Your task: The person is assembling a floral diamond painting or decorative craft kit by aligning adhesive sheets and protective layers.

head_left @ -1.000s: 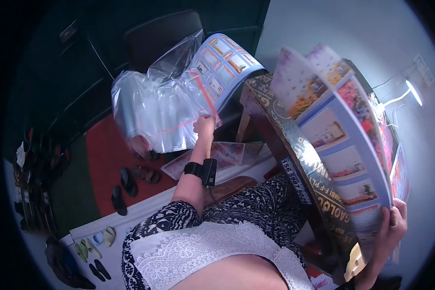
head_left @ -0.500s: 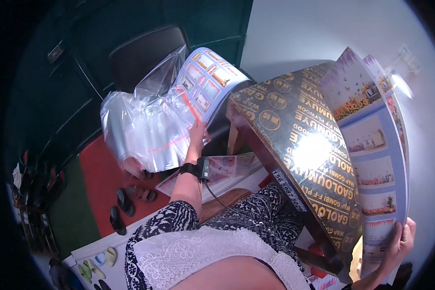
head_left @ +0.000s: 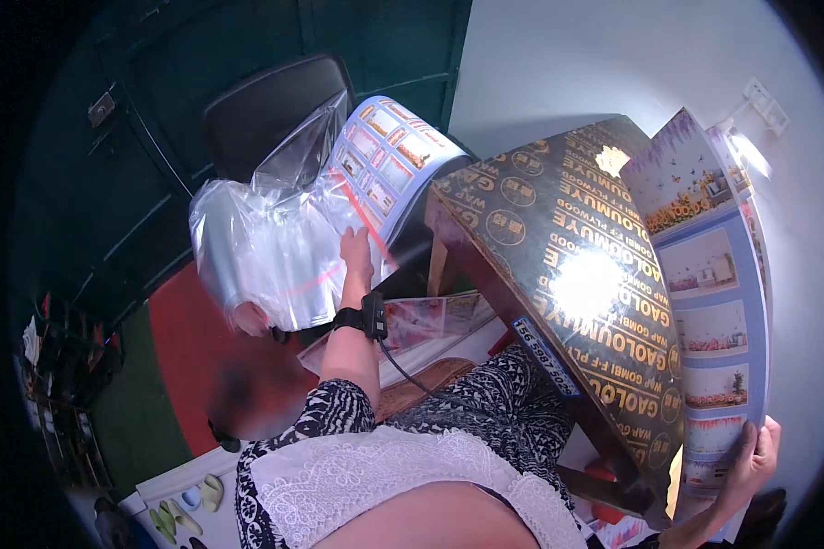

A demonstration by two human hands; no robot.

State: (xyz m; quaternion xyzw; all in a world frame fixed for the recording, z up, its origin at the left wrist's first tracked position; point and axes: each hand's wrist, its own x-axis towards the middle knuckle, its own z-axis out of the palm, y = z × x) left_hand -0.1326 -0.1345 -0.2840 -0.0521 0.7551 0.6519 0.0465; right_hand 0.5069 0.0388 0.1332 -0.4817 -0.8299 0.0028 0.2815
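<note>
My left hand (head_left: 356, 259) is at the right part of a pile of clear plastic bags (head_left: 256, 242) with red strips, its fingertips apart and nothing visible between them. Just beyond it, a curled printed sheet (head_left: 389, 160) with rows of small pictures lies on a black chair (head_left: 279, 110). On my right, my right hand (head_left: 758, 455) pinches the lower edge of a stack of printed sheets (head_left: 705, 316). These sheets show flowers and butterflies on blue and stand curved against the table's right side. How many sheets the right hand holds is hidden.
A table (head_left: 536, 247) with a dark, gold-printed plywood top stands between the two places, reflecting a bright light. Flat packed prints (head_left: 412, 325) lie below my left forearm. Several slippers (head_left: 178, 512) are at the lower left, and a shoe rack (head_left: 64, 412) stands farther left.
My left hand has shifted a little left, away from the printed sheet's lower edge and onto the plastic bags. My right hand keeps its hold on the sheets, whose top has dipped slightly.
</note>
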